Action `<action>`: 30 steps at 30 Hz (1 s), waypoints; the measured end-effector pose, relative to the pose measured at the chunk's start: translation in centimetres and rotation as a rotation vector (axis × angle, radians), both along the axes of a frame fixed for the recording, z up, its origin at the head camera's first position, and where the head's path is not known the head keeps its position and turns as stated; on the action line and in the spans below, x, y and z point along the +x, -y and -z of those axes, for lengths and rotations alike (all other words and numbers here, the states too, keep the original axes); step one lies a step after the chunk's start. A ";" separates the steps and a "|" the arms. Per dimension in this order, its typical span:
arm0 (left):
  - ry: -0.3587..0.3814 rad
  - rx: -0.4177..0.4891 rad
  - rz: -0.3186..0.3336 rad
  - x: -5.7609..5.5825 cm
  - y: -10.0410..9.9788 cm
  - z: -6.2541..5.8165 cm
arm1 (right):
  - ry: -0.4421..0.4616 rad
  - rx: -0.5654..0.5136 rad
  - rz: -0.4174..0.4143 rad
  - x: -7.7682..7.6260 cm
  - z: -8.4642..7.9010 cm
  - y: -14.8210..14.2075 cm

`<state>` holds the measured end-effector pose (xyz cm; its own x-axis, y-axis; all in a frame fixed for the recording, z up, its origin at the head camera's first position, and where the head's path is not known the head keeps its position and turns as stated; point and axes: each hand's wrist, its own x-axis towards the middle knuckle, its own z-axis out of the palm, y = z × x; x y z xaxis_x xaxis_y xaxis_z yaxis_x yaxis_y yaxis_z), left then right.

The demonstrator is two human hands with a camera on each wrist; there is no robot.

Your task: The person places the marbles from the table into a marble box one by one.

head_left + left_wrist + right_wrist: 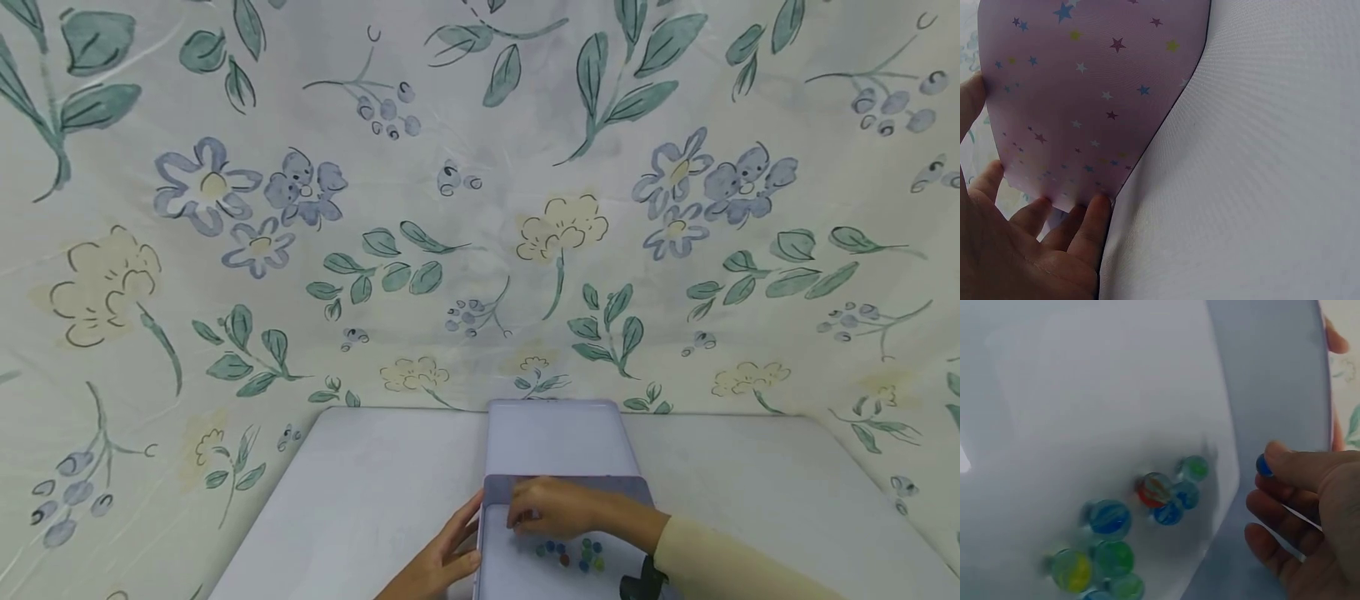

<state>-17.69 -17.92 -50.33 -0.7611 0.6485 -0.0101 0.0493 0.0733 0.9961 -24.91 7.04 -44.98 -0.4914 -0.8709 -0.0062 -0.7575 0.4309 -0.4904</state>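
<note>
Thumb and index finger of my right hand (pixel 558 507) pinch a small blue marble (pixel 1264 465), held over the inside of a pale box (pixel 495 492) near its far left corner. Its other fingers are loosely bent below. Several glass marbles lie in a cluster on the box floor, among them a red-and-white one (pixel 1152 490), a yellow-green one (pixel 1072 570) and a blue one (pixel 1110 517). My left hand (pixel 444 554) rests against the outside of the box's left wall. In the left wrist view its spread fingertips touch the edge of the star-patterned pink side (pixel 1085 94).
The box's lid (pixel 558 437) lies folded back behind it on the white table (pixel 397 475). A floral cloth (pixel 480 208) hangs behind the table and along its sides. A black band (pixel 643 579) sits at the right wrist.
</note>
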 end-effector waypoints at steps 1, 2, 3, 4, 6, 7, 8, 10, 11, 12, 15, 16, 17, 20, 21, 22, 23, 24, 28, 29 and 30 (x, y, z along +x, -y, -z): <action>0.006 0.004 0.002 0.0 0.0 0.0 | -0.009 0.002 0.001 0.0 0.1 -0.1; 0.009 0.007 0.003 0.1 0.0 0.0 | -0.017 0.002 0.001 0.0 0.2 -0.1; 0.012 0.009 0.003 0.1 0.0 0.0 | -0.021 0.002 0.004 0.0 0.4 -0.2; 0.014 0.009 0.003 0.0 0.0 0.0 | -0.026 0.000 0.005 0.0 0.5 -0.3; 0.017 0.010 0.004 0.0 0.0 0.1 | -0.041 0.004 0.008 -0.1 0.9 -0.4; 0.015 0.009 0.003 0.0 0.0 0.1 | -0.049 0.009 0.009 -0.1 1.0 -0.4; 0.014 0.007 0.003 0.0 0.0 0.1 | -0.056 0.017 0.013 -0.1 1.2 -0.4; 0.012 0.006 0.004 0.1 0.0 0.1 | -0.075 0.029 0.015 0.0 1.5 -0.5; 0.013 0.007 0.004 0.1 0.0 0.1 | -0.086 0.036 0.015 0.0 1.5 -0.5; 0.012 0.007 0.004 0.1 0.0 0.1 | -0.100 0.045 0.014 0.0 1.6 -0.5; 0.022 0.012 0.003 0.2 0.1 0.1 | -0.125 0.060 0.013 0.2 1.7 -0.5; 0.024 0.013 0.004 0.2 0.1 0.1 | -0.132 0.066 0.012 0.2 1.7 -0.6; 0.026 0.015 0.006 0.1 0.1 0.0 | -0.140 0.073 0.012 0.2 1.7 -0.6; 0.029 0.018 0.007 0.1 0.0 0.0 | -0.150 0.080 0.004 0.2 1.8 -0.6; 0.027 0.017 0.007 0.1 0.0 -0.1 | -0.152 0.081 0.001 0.2 1.9 -0.6; 0.021 0.016 0.006 0.1 0.0 -0.1 | -0.158 0.080 -0.003 0.2 1.9 -0.6; 0.020 0.015 0.005 0.1 0.0 -0.1 | -0.163 0.081 -0.004 0.2 1.9 -0.6; 0.017 0.013 0.004 0.1 0.0 0.0 | -0.169 0.079 -0.009 0.2 1.9 -0.6; 0.010 0.006 -0.002 0.2 0.1 0.1 | -0.206 0.068 -0.026 0.4 1.9 -0.5; 0.011 0.003 -0.004 0.2 0.1 0.1 | -0.210 0.064 -0.028 0.5 1.9 -0.5; 0.009 0.000 -0.006 0.2 0.1 0.2 | -0.217 0.061 -0.031 0.5 2.0 -0.5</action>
